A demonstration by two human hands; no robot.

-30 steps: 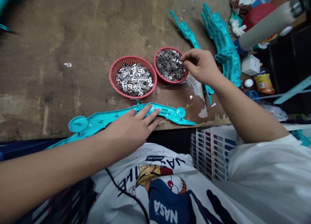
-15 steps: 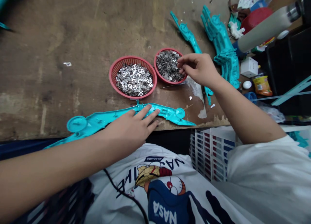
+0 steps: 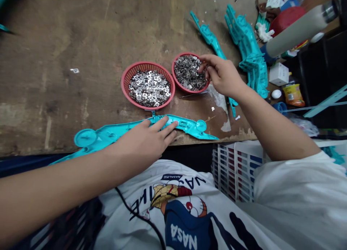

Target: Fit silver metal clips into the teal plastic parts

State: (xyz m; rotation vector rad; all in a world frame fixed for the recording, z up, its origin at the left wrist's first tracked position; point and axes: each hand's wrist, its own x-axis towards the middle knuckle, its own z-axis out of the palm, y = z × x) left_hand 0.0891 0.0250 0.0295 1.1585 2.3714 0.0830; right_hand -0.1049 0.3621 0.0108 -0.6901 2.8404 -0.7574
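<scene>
My left hand [image 3: 150, 139] lies flat, fingers spread, on a long turquoise plastic part [image 3: 116, 132] along the table's front edge. The hand and forearm cover some of that part. Over the right rim of a small red basket [image 3: 188, 90] my right hand [image 3: 219, 72] is bent, its fingertips at the heap of small metal clips [image 3: 188, 71] inside. Its fingers and thumb stand apart, and I see nothing held between them. Left of it stands a larger red basket [image 3: 126, 92] filled with shiny flat metal clips [image 3: 149, 89].
Another slim turquoise part [image 3: 210, 38] lies behind my right hand, beside a stack of turquoise parts [image 3: 248, 51]. A grey bottle [image 3: 295, 34], a white box [image 3: 278, 74] and clutter fill the right side. A white crate [image 3: 235, 170] stands below the table edge.
The right hand's fingers have shifted slightly and spread further apart over the small basket's clips. My left hand and the turquoise part under it stay in place.
</scene>
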